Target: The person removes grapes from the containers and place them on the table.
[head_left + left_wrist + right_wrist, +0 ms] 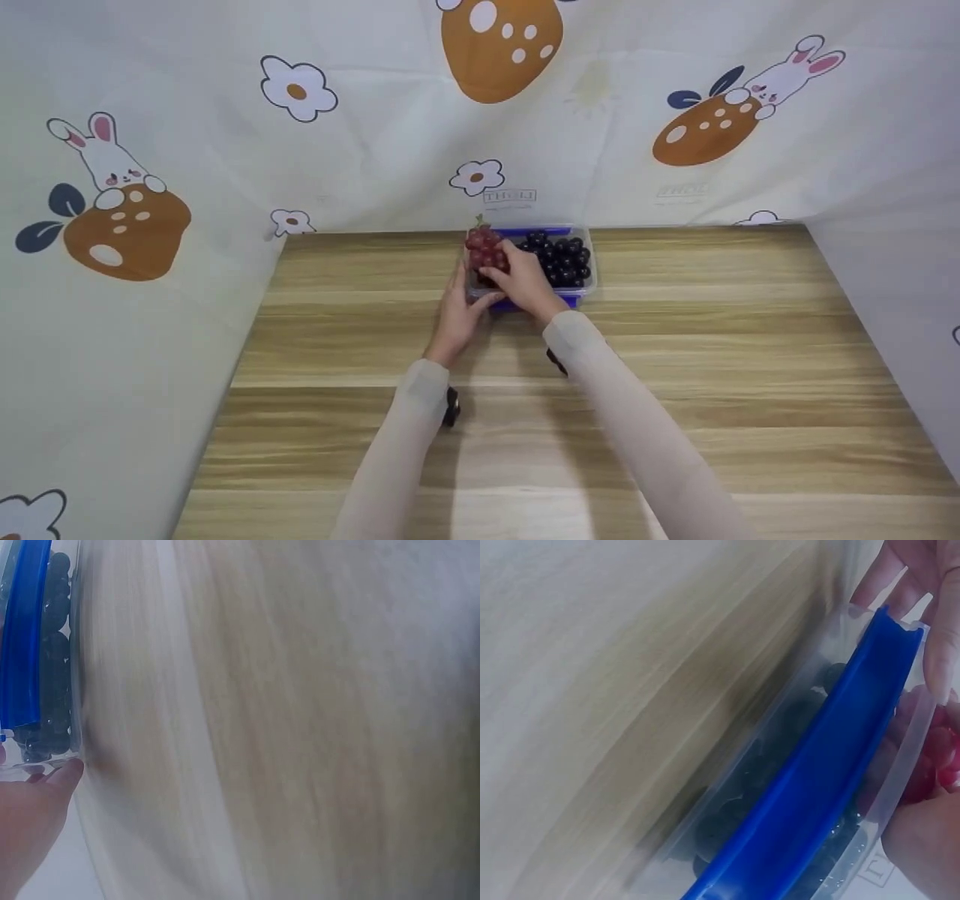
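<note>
A clear plastic container (pixel 593 276) with blue side clips (pixel 817 757) stands at the table's back edge. Dark grapes (pixel 568 261) fill its right part, and more show through its wall in both wrist views. My left hand (pixel 454 321) holds the container's left end, its thumb at the front corner. Over that same end, my right hand (pixel 527 282) grips a bunch of red grapes (pixel 482 244) with a green stem pointing up. Part of the bunch is hidden behind the right hand; whether its underside rests on the dark grapes I cannot tell.
The wood-grain table (pixel 337 337) spreads in front and to both sides. A pale printed sheet (pixel 375 150) with rabbits and flowers rises behind the container and along the sides. Dark wrist bands (pixel 451 407) show below both sleeves.
</note>
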A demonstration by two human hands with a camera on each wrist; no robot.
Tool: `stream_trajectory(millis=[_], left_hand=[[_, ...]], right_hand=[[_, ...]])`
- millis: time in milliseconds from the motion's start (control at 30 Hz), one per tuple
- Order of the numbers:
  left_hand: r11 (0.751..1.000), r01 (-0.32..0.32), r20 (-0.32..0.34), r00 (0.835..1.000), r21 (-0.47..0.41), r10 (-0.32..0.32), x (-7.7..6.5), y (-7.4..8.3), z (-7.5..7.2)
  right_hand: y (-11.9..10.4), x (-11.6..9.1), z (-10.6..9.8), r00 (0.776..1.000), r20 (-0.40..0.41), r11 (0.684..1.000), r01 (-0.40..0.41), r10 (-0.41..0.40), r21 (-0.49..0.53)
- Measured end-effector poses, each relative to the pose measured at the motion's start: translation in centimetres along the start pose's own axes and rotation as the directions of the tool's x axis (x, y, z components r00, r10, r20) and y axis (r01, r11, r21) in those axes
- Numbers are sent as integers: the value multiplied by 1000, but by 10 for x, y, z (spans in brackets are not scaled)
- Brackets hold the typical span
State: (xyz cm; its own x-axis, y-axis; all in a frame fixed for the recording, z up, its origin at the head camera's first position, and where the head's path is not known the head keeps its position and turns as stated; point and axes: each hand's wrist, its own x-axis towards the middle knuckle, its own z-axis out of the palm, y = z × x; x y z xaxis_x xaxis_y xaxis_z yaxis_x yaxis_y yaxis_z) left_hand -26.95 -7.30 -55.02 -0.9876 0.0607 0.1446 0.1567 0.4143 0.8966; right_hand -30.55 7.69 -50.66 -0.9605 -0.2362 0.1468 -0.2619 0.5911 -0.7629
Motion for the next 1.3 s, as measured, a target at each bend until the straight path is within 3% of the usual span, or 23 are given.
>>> stream_trajectory(millis=[433, 667, 900, 1300], left_hand=[[998, -13, 44, 999, 59, 11, 1, -1, -8], [999, -28, 50, 998, 45, 26, 5, -3, -10], [1000, 2, 47, 999, -2, -1, 5, 1, -9], [998, 34, 60, 998, -59, -30, 5, 1, -6]], right_hand=[[3, -1, -1, 1000, -6, 999, 21, -21, 48], [5, -2, 1, 999, -21, 998, 35, -34, 54], [6, -2, 1, 999, -31, 996, 44, -41, 82], [0, -2, -3, 1000, -9, 989, -24, 26, 146]])
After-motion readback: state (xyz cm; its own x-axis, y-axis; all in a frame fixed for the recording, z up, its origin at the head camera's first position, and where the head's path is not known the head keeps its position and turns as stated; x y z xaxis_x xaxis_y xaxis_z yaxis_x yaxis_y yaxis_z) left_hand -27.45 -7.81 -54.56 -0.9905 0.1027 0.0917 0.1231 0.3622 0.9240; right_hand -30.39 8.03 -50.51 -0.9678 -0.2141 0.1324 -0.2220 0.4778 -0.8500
